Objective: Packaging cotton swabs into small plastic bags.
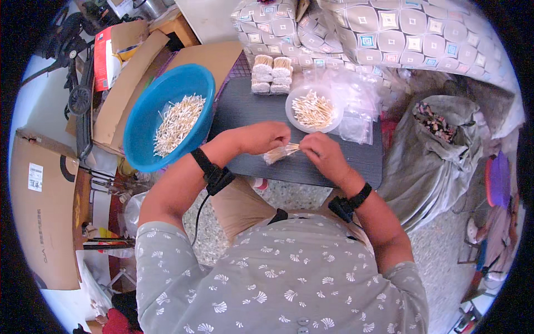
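Observation:
Over the dark table, a small bunch of cotton swabs [282,152], apparently in a clear bag, lies between my hands with its white tips toward the left. The fingers of my right hand [324,154] pinch the stick ends at the bunch's right side. Just above the bunch, my left hand [266,137] is closed; whatever its fingertips hold is hidden. Beyond my right hand stands a white round bowl [337,123] of loose cotton swabs [312,109]. Packed bundles of cotton swabs [271,74] are stacked at the table's far edge.
A large blue basin [135,133] holding many cotton swabs leans beside the dark table [239,106] at left. Clear plastic bags [356,119] lie right of the bowl. Cardboard boxes [47,211] stand at left, a grey cloth sack [428,161] at right, a patterned cover [411,39] behind.

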### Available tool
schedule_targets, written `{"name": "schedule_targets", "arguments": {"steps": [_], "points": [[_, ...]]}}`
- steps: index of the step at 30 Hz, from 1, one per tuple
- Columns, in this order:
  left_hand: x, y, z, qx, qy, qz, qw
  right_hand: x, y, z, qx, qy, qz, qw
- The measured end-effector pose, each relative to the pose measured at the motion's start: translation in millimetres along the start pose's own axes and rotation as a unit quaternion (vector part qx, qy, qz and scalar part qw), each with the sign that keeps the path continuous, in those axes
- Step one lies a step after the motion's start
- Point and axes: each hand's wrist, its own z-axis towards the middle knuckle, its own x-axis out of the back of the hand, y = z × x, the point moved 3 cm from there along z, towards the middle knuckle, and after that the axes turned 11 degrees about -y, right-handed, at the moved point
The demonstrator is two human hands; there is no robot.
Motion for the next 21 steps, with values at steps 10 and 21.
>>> {"name": "schedule_targets", "arguments": {"steps": [10,21], "points": [[1.5,4.2,0.0,0.002,-0.008,-0.018,1.000,4.8,-16.4,1.4,0.074,-0.026,-0.052,0.996],[-7.9,-1.6,10.0,-0.007,-0.018,-0.047,0.999,2.9,7.8,0.6,-0.063,-0.015,0.117,0.991]]}}
